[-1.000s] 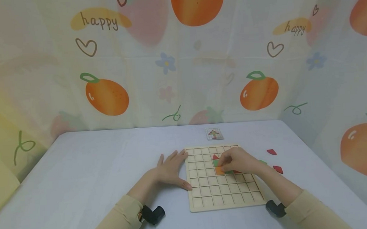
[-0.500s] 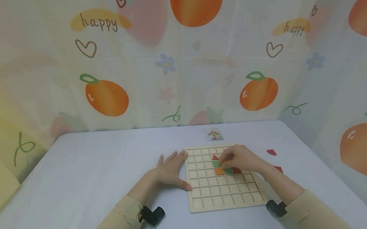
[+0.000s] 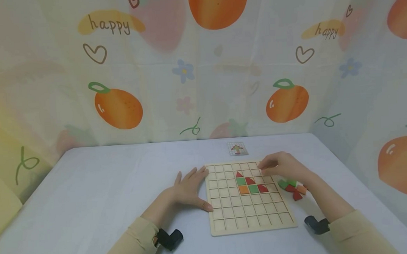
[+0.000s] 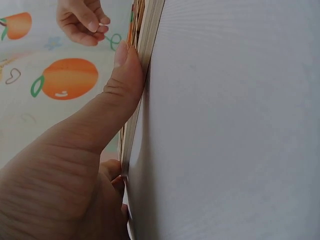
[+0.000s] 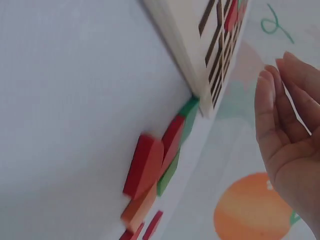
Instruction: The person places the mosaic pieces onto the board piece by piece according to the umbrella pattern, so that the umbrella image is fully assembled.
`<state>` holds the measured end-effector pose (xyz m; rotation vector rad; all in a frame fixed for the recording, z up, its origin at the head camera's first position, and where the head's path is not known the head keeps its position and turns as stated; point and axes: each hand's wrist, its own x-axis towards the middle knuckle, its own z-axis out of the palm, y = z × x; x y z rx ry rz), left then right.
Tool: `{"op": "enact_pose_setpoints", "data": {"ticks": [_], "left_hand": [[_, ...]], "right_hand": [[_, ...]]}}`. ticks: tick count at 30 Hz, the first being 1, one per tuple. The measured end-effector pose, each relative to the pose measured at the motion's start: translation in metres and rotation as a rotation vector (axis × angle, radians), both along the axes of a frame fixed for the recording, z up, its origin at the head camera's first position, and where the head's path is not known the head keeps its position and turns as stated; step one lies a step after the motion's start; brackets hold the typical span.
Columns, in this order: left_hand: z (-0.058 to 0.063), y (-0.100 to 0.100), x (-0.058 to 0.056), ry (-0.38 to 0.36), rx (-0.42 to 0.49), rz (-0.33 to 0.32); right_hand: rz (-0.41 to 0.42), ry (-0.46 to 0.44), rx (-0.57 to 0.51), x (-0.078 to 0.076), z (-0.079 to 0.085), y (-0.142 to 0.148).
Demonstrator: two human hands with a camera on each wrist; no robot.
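A pale wooden grid board (image 3: 248, 210) lies on the white table. Set in its cells are a red triangle (image 3: 239, 174), two green squares such as the left one (image 3: 240, 181), an orange square (image 3: 243, 189) and two red quarter-rounds, one beside the upper green square (image 3: 250, 180) and one at the row's right end (image 3: 262, 188). My left hand (image 3: 191, 188) rests along the board's left edge, fingers spread and thumb touching the rim. Over the upper right corner hovers my right hand (image 3: 285, 167), its fingers loosely bent; the right wrist view shows nothing between them.
Loose red, green and orange pieces (image 3: 291, 187) lie in a cluster right of the board, partly behind my right wrist. A small picture card (image 3: 237, 148) lies beyond the board. A patterned curtain (image 3: 201, 85) hangs behind the table.
My right hand has lifted off the middle of the board and moved right. The red quarter-round beside the upper green square, hidden under that hand before, now shows. My left hand stays put.
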<state>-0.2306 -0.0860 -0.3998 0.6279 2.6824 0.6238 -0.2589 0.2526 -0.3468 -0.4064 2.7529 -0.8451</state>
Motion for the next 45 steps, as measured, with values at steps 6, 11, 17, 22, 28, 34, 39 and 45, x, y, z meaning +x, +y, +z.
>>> {"op": "enact_pose_setpoints", "data": {"ticks": [6, 11, 17, 22, 28, 34, 39, 45], "left_hand": [[0.002, 0.001, 0.001, -0.001, 0.005, -0.002], [0.004, 0.001, 0.002, -0.014, 0.017, 0.002], [0.004, 0.001, 0.002, -0.013, 0.019, 0.002], [0.003, 0.000, 0.001, -0.013, 0.019, 0.006], [0.003, 0.001, 0.001, -0.012, 0.013, 0.007], [0.003, 0.002, 0.002, -0.008, 0.006, 0.009], [0.003, 0.002, 0.002, -0.007, 0.010, 0.015], [0.004, 0.001, 0.002, -0.011, 0.014, 0.015]], "right_hand": [[-0.043, -0.004, 0.004, -0.002, 0.000, 0.024], [-0.088, -0.041, 0.019, -0.001, -0.006, 0.037], [-0.107, -0.091, 0.031, 0.000, -0.011, 0.047], [-0.110, -0.109, 0.046, 0.001, -0.013, 0.053], [-0.105, -0.152, 0.033, 0.001, -0.018, 0.058], [-0.114, -0.161, 0.060, 0.004, -0.020, 0.057], [-0.123, -0.180, 0.092, 0.004, -0.022, 0.055], [-0.114, -0.185, 0.122, 0.003, -0.024, 0.053]]}}
